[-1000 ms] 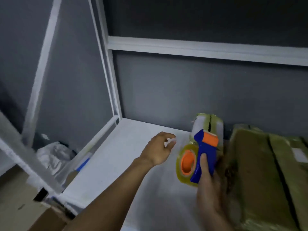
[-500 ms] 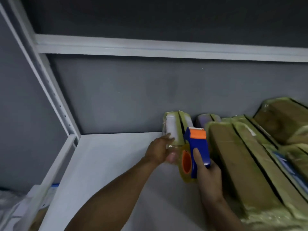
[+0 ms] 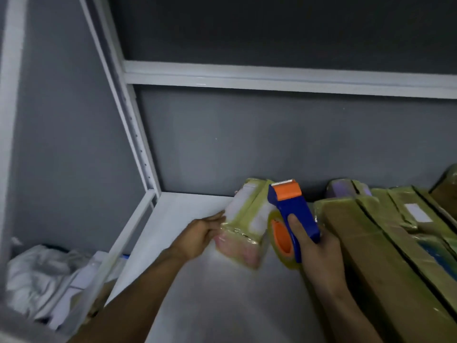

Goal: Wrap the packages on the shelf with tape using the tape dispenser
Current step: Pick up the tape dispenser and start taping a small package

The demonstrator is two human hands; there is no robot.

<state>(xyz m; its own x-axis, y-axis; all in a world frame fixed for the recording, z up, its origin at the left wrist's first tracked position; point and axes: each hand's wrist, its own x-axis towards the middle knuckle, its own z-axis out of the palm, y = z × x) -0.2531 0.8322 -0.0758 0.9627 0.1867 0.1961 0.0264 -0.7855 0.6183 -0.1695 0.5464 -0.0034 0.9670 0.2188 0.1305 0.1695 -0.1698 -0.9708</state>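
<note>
Left hand (image 3: 199, 235) grasped the small taped package (image 3: 247, 219) at its 9 o'clock edge. Its fingers (image 3: 217, 219) lay along the side, thumb not visible. Package was white under yellowish tape, with its far end angled toward 1 o'clock and its near end blurred. Couldn't tell if it sat flat on the white shelf board (image 3: 197, 293) or was tipped up.

Right hand (image 3: 319, 256) was clenched round the tape dispenser (image 3: 296, 214), one digit laid on the blue body. The orange cutter end pointed to 12 o'clock, toothed blade on top. Tape roll (image 3: 282, 240) with an orange core sat on the dispenser's 8 o'clock side, just beside the package's right edge; touching or not, unclear.

Dispenser was about 4 o'clock from frame centre, between the small package and the cardboard packages (image 3: 366, 256) at its 3 o'clock. Those were brown boxes with tape over them, lying side by side and running out of frame toward 4 o'clock. One carried a white label (image 3: 418, 212).

A purple package (image 3: 338, 191) stood behind them against the grey wall (image 3: 247, 139), at 2 o'clock of the dispenser. White shelf post (image 3: 138, 149) was at 10 o'clock and the upper rail (image 3: 272, 75) at 12. Crumpled white material (image 3: 37, 276) lay outside the shelf frame at 8 o'clock.
</note>
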